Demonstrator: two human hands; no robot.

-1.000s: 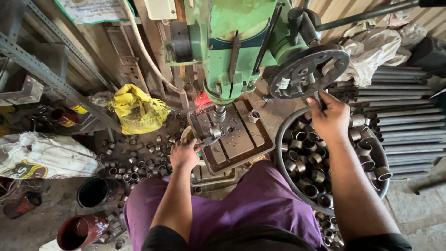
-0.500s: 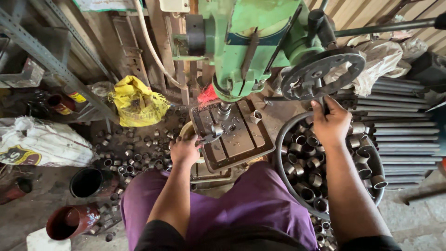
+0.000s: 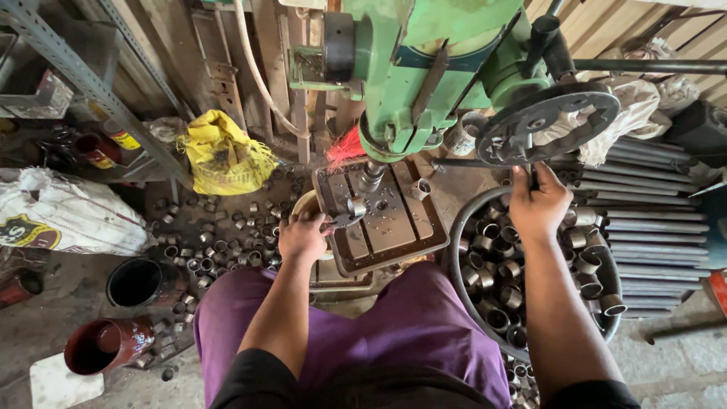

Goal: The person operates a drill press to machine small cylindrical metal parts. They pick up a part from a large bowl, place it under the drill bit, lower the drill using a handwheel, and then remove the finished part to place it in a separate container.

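Shifted since the earlier frame: right hand has slid up the feed handwheel; left hand unmoved at the drill table.

Item: green drill press, seated operator in purple cloth. Right hand: fingers curled shut around the handwheel's lower rim, at 6 o'clock of the wheel. Left hand: closed on a holder whose tip clamps a short metal pipe ring under the spindle, table centre. Surface: rusty slotted table; dusty workshop floor. Containers: round metal basin at 4 o'clock, full of pipe rings; black tin and red tin at 8 o'clock, contents not discernible. Loose rings litter the floor at 9 o'clock; yellow bag at 10 o'clock; stacked rods at 3 o'clock.
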